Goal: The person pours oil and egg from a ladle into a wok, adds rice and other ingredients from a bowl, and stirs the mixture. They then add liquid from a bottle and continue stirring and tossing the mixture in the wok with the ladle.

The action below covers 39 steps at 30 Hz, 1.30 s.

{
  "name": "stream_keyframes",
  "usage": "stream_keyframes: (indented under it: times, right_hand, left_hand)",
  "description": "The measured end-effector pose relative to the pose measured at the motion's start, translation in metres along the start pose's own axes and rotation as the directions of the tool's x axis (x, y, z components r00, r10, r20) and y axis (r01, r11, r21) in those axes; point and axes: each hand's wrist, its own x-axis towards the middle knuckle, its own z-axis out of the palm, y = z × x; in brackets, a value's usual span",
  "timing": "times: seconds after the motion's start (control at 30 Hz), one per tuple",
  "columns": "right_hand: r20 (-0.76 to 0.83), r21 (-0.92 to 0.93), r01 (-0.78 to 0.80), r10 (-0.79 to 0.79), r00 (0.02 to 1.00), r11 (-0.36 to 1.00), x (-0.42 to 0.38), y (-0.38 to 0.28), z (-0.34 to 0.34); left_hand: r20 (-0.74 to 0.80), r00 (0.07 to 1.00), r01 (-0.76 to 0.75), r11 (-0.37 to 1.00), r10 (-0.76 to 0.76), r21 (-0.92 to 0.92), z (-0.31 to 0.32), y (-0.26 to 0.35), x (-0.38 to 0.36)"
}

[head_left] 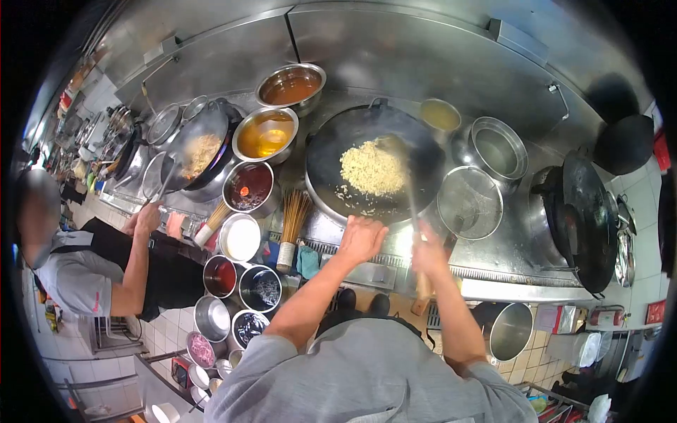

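A large black wok [328, 158] sits on the steel range in front of me, holding a heap of pale yellow fried rice [370, 169] with loose grains scattered toward the near side. My left hand [363, 240] is closed at the wok's near rim, fingers curled against the edge. In my right hand [429, 255] is the handle of a long wok ladle [411, 187], blurred by motion. Its head reaches into the wok at the right side of the rice.
Left of the wok stand bowls of amber liquid [266, 134], a pot of dark red sauce [248, 187] and a bamboo brush [293, 218]. A wire strainer [470, 203] and steel pot [499, 146] stand right. A co-worker [92, 264] cooks at another wok on the left.
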Motion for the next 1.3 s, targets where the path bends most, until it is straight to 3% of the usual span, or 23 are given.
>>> stream_keyframes:
  times: [0.07, 0.17, 0.23, 0.33, 0.47, 0.53, 0.6, 0.63, 0.73, 0.8, 0.9, 1.0, 1.1, 1.17, 1.27, 1.3]
  right_hand:
    - [0.071, -0.102, 0.051, -0.043, 0.997, 0.993, -0.009, -0.008, 0.020]
    - [0.132, -0.315, 0.151, -0.114, 0.985, 0.937, -0.032, -0.012, 0.024]
    - [0.189, -0.398, 0.193, -0.126, 0.974, 0.897, -0.035, -0.007, 0.021]
    - [0.183, -0.244, -0.067, 0.114, 0.977, 0.967, -0.010, -0.021, 0.011]
    - [0.012, -0.417, 0.141, -0.149, 0.989, 0.898, 0.034, -0.024, -0.018]
    - [0.010, -0.628, 0.428, -0.543, 0.839, 0.650, 0.078, 0.008, -0.041]
    - [0.002, -0.634, 0.456, -0.588, 0.809, 0.625, 0.088, 0.022, -0.040]
    - [-0.030, -0.540, 0.368, -0.455, 0.890, 0.757, 0.084, 0.023, -0.025]
    - [0.058, -0.557, 0.357, -0.393, 0.918, 0.750, 0.061, 0.036, 0.004]
    - [0.096, -0.510, 0.096, -0.054, 0.994, 0.855, -0.021, -0.023, 0.015]
    - [0.165, -0.569, 0.408, -0.387, 0.907, 0.714, -0.052, 0.021, -0.001]
    - [0.174, -0.467, 0.108, -0.029, 0.984, 0.878, -0.059, 0.001, -0.005]
    - [0.069, -0.569, 0.144, -0.128, 0.989, 0.809, -0.007, -0.014, 0.000]
    - [0.017, -0.558, 0.207, -0.239, 0.971, 0.804, 0.021, -0.013, -0.022]
    - [-0.001, -0.619, 0.411, -0.523, 0.852, 0.670, 0.070, -0.004, -0.052]
    - [-0.003, -0.597, 0.415, -0.520, 0.854, 0.687, 0.077, -0.005, -0.050]
  left_hand:
    - [0.049, 0.998, 0.030, 0.999, -0.031, 0.024, -0.001, -0.005, -0.003]
    - [-0.254, 0.967, -0.012, 0.999, -0.002, -0.050, -0.020, 0.021, -0.028]
    - [-0.259, 0.965, 0.031, 0.998, -0.046, -0.062, -0.023, 0.021, -0.061]
    - [-0.258, 0.942, 0.197, 0.977, -0.212, -0.085, -0.020, 0.015, -0.118]
    - [-0.325, 0.821, 0.482, 0.875, -0.470, -0.048, -0.014, -0.010, -0.172]
    - [-0.323, 0.746, 0.600, 0.798, -0.582, -0.053, -0.011, -0.029, -0.182]
    - [-0.307, 0.679, 0.674, 0.732, -0.667, -0.098, -0.008, -0.042, -0.184]
    - [-0.265, 0.672, 0.688, 0.715, -0.692, -0.125, -0.003, -0.052, -0.186]
    - [-0.226, 0.649, 0.728, 0.679, -0.726, -0.091, 0.009, -0.076, -0.188]
    - [-0.198, 0.611, 0.757, 0.639, -0.767, -0.138, 0.018, -0.091, -0.189]
    - [-0.181, 0.602, 0.763, 0.627, -0.778, -0.156, 0.022, -0.099, -0.188]
    - [-0.187, 0.556, 0.813, 0.577, -0.809, -0.081, 0.023, -0.102, -0.187]
    - [-0.164, 0.524, 0.839, 0.540, -0.836, -0.068, 0.017, -0.095, -0.177]
    - [-0.218, 0.561, 0.798, 0.591, -0.799, -0.114, 0.010, -0.085, -0.175]
    - [-0.260, 0.553, 0.750, 0.609, -0.791, -0.258, -0.007, -0.067, -0.171]
    - [-0.245, 0.539, 0.742, 0.592, -0.806, -0.316, -0.013, -0.057, -0.170]
